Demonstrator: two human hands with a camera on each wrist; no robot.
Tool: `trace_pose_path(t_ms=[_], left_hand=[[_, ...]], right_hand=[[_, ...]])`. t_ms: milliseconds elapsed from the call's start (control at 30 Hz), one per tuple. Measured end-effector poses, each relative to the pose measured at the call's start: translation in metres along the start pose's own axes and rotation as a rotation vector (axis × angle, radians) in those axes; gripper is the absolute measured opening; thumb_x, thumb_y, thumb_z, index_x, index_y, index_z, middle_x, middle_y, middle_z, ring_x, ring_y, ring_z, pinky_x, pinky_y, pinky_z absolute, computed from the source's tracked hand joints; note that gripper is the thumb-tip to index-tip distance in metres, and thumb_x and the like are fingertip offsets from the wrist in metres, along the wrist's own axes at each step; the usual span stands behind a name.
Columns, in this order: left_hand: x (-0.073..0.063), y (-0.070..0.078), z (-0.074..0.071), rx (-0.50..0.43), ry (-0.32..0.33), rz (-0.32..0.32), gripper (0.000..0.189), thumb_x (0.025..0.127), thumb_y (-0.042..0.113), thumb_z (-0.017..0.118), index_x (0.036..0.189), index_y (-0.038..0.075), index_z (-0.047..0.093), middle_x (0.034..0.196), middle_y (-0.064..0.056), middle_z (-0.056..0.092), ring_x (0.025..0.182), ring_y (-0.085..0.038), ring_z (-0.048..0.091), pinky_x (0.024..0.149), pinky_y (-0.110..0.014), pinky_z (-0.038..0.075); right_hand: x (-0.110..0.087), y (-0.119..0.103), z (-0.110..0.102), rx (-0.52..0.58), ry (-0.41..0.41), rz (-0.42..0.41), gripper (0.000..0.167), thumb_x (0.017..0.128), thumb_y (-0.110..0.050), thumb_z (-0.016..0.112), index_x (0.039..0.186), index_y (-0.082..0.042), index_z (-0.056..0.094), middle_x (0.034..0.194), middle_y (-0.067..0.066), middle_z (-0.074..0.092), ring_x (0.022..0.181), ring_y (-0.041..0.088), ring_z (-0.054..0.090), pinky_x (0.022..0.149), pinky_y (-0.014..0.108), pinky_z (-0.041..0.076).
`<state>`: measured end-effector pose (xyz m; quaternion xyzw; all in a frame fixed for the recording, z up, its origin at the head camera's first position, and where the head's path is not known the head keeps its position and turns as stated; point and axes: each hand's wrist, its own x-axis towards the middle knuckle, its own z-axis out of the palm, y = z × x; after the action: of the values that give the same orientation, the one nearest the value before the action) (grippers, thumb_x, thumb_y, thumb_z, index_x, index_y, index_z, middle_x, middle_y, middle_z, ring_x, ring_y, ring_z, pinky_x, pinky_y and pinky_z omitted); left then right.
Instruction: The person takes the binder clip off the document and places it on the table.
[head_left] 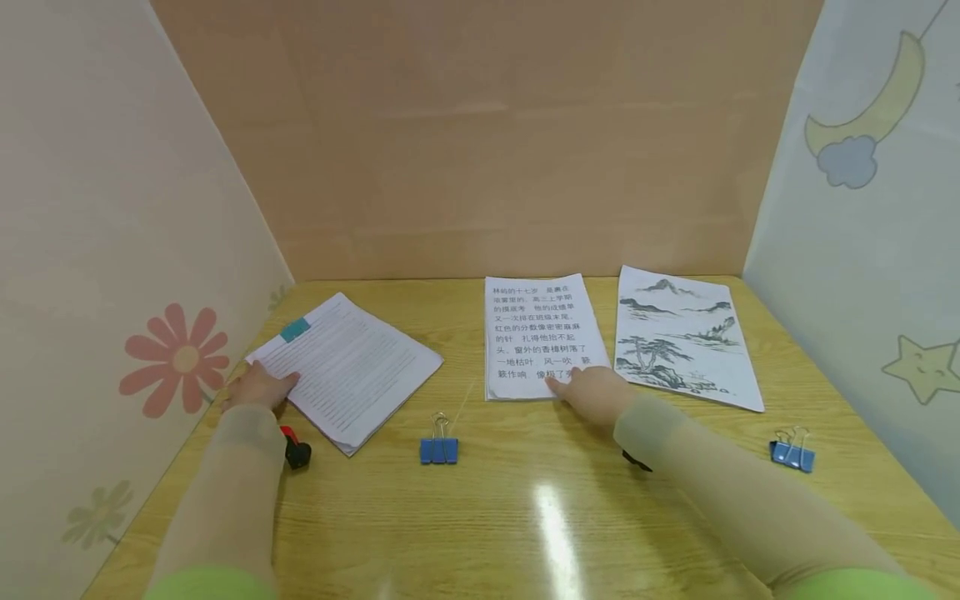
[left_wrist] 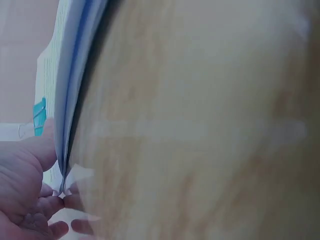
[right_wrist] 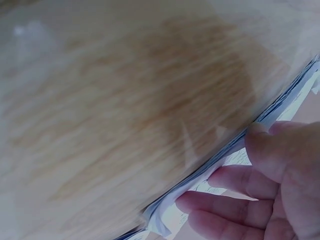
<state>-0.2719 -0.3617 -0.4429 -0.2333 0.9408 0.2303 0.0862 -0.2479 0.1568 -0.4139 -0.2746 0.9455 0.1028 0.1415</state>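
A printed paper stack (head_left: 360,367) with a teal tab (head_left: 295,329) on its upper left edge lies turned on the table's left side. My left hand (head_left: 258,387) holds its left corner, thumb on one side and fingers curled at the corner, as the left wrist view shows. In the middle lies a stack of large-print Chinese text sheets (head_left: 532,325). My right hand (head_left: 597,393) touches its lower right corner with extended fingers; the right wrist view shows thumb and fingertips along the sheets' edge (right_wrist: 200,172).
Ink-landscape sheets (head_left: 675,342) lie at the right. One blue binder clip (head_left: 438,450) stands at centre front, another (head_left: 792,452) at far right. A black-and-red object (head_left: 297,450) sits by the left forearm; a dark one (head_left: 637,460) is mostly hidden under the right wrist. Walls enclose the table (head_left: 420,533).
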Motion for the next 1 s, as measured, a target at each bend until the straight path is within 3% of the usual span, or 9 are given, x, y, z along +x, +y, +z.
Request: trace_pose_path(t_ms=[167, 367, 600, 900, 1000], left_hand=[[0.002, 0.004, 0.001, 0.065, -0.056, 0.059, 0.094, 0.091, 0.057, 0.051, 0.149, -0.005, 0.011, 0.147, -0.036, 0.019, 0.130, -0.057, 0.015, 0.096, -0.074, 0.023], [0.010, 0.009, 0.008, 0.124, -0.117, 0.134, 0.103, 0.089, 0.065, 0.049, 0.151, -0.002, 0.002, 0.152, -0.034, 0.007, 0.138, -0.053, -0.001, 0.101, -0.074, 0.012], [0.012, 0.017, 0.013, 0.153, -0.156, 0.272, 0.099, 0.091, 0.060, 0.051, 0.151, -0.003, 0.006, 0.153, -0.031, 0.013, 0.138, -0.053, -0.002, 0.098, -0.078, 0.010], [0.004, 0.036, 0.021, 0.143, -0.211, 0.340, 0.098, 0.090, 0.057, 0.056, 0.153, 0.003, 0.004, 0.156, -0.026, 0.011, 0.140, -0.050, -0.008, 0.102, -0.075, 0.001], [0.004, 0.041, 0.024, 0.134, -0.233, 0.349, 0.098, 0.089, 0.057, 0.058, 0.154, 0.007, 0.004, 0.157, -0.025, 0.009, 0.141, -0.049, -0.008, 0.101, -0.075, 0.000]], right_hand=[[-0.001, 0.001, 0.000, 0.026, -0.015, 0.014, 0.050, 0.103, -0.013, 0.044, 0.151, -0.018, 0.033, 0.137, 0.029, 0.047, 0.116, 0.047, 0.052, 0.099, 0.055, 0.041], [0.000, 0.002, 0.001, 0.026, -0.014, 0.013, 0.050, 0.102, -0.012, 0.045, 0.151, -0.018, 0.033, 0.137, 0.028, 0.047, 0.116, 0.046, 0.053, 0.099, 0.055, 0.041], [0.002, 0.001, 0.002, -0.013, -0.020, 0.005, 0.054, 0.100, -0.004, 0.047, 0.151, -0.018, 0.034, 0.136, 0.027, 0.049, 0.109, 0.044, 0.058, 0.096, 0.053, 0.044], [0.003, 0.002, 0.003, -0.064, -0.006, -0.009, 0.055, 0.099, 0.000, 0.047, 0.150, -0.017, 0.036, 0.133, 0.027, 0.052, 0.095, 0.041, 0.064, 0.089, 0.050, 0.049], [0.002, 0.002, 0.003, -0.057, -0.003, -0.009, 0.054, 0.099, -0.001, 0.048, 0.149, -0.017, 0.037, 0.132, 0.027, 0.053, 0.098, 0.042, 0.063, 0.090, 0.051, 0.048]])
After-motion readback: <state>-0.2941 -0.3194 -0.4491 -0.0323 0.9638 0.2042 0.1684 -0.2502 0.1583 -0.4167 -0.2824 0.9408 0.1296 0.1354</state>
